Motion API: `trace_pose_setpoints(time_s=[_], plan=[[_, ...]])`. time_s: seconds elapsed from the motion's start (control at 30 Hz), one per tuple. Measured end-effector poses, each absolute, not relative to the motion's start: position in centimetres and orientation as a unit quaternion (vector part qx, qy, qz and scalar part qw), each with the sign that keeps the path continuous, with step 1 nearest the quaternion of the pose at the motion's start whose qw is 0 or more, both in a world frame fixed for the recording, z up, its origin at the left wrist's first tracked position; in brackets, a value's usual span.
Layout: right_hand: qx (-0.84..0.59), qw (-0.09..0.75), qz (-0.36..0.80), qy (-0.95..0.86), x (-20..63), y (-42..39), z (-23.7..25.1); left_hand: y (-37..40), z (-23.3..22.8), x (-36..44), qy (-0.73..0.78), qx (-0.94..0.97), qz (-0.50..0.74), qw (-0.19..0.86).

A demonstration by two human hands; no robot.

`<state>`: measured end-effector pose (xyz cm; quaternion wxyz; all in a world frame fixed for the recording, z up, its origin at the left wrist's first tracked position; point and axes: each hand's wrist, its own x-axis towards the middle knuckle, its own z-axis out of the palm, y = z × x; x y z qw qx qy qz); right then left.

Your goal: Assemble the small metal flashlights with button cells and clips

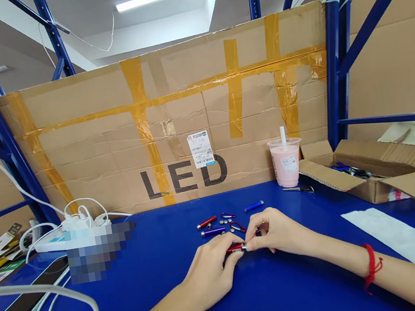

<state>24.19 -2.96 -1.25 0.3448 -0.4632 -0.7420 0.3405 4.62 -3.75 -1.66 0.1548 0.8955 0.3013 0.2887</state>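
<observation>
Red tube [234, 249] sits pinched between thumb and forefinger of my left hand [212, 264]; my right hand [277, 233] pinches its silver end [244, 247].

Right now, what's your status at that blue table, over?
Left fingers gripping red tube. Right fingers pinched at its silver end. Purple tube, blue tube lying just beyond, not obstructing.
</observation>
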Motion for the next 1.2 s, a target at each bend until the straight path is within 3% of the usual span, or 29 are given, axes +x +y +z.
trace_pose_setpoints(time_s=[1.2], plan=[[-0.466, 0.337, 0.361, -0.734, 24.0, -3.5, -0.5, -3.8, -1.4, 4.5, 0.306, 0.905, 0.243, 0.170]])
